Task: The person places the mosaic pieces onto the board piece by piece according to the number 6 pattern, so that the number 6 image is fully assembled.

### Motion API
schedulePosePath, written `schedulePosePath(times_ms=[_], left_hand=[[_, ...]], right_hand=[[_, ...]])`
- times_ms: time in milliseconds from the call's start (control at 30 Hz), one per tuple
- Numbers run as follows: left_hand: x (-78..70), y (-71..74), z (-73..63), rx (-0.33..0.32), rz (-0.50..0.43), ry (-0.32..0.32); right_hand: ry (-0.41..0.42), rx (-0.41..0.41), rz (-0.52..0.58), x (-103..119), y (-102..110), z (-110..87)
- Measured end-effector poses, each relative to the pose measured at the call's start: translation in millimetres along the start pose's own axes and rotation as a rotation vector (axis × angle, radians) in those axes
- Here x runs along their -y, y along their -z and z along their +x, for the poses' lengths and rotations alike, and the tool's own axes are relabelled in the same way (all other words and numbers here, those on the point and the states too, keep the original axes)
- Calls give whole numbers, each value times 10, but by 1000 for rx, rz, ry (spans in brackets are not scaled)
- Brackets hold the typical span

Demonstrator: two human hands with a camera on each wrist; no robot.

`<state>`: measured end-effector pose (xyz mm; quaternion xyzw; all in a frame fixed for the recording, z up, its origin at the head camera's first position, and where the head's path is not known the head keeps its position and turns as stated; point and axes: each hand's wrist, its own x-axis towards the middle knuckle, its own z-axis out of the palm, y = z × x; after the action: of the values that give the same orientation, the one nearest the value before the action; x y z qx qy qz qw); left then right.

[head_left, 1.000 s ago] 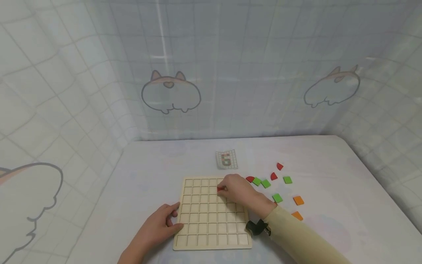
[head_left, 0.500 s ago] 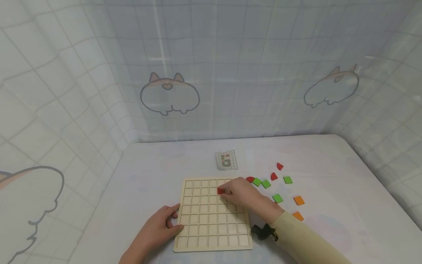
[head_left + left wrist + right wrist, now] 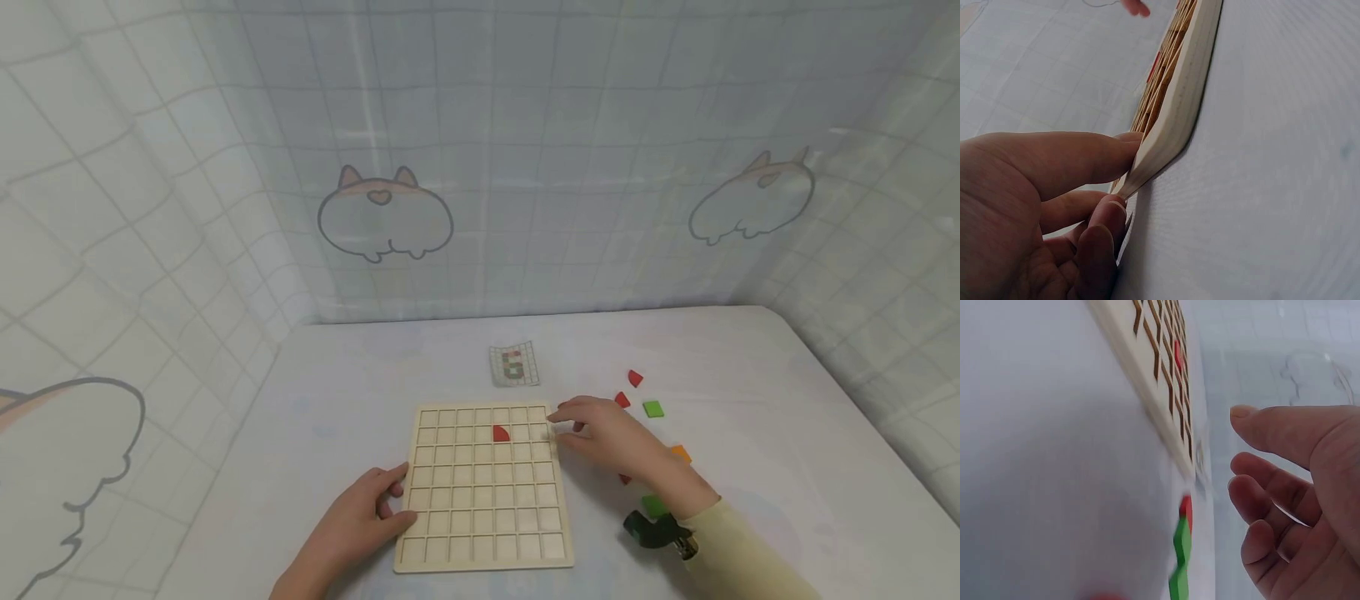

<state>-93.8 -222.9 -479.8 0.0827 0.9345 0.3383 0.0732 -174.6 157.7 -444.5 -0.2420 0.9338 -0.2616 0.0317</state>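
While our left hand (image 3: pixel 352 515) holds the pale grid board (image 3: pixel 461 497) by its left side, thumb over the rim and fingers against the edge, our right hand (image 3: pixel 618 437) hangs beyond the opposite rim, thumb and fingers spread apart with nothing between them. We judge that the left hold steadies the board. It lies flat toward the near edge of the table (image 3: pixel 337 400), probably so that we can reach every compartment. Between it and the far edge lies a small card (image 3: pixel 513 364) with a gridded figure, likely placed for easy viewing. Toward the table's right edge we see loose red wedges (image 3: pixel 635 378), green squares (image 3: pixel 653 409) and an orange square (image 3: pixel 681 453) partly hidden by our right arm. Among the board's shallow compartments, we see one red quarter-round (image 3: pixel 501 433), sitting in the second row from the far side, third column from the right.
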Motion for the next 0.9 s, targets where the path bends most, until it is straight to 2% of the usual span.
schedulePosePath(times_ms=[233,400,567,767,900], left_hand=[[3,-4,-19,9,-4,16],[7,-5,-16,7,4,12],[3,-9,-8,5,5,12],[-5,-14,-4,4,9,12],[-24,13,-4,-10,16,21]], right_hand=[[-53,-29,-3,-291,145,-279],[-146,-47,-15,-463,215,-473],[-197,-60,-35,-619,298,-644],[-219,-81,-37,-799,351,-834],[-199,-105,-29,-867,384,-897]])
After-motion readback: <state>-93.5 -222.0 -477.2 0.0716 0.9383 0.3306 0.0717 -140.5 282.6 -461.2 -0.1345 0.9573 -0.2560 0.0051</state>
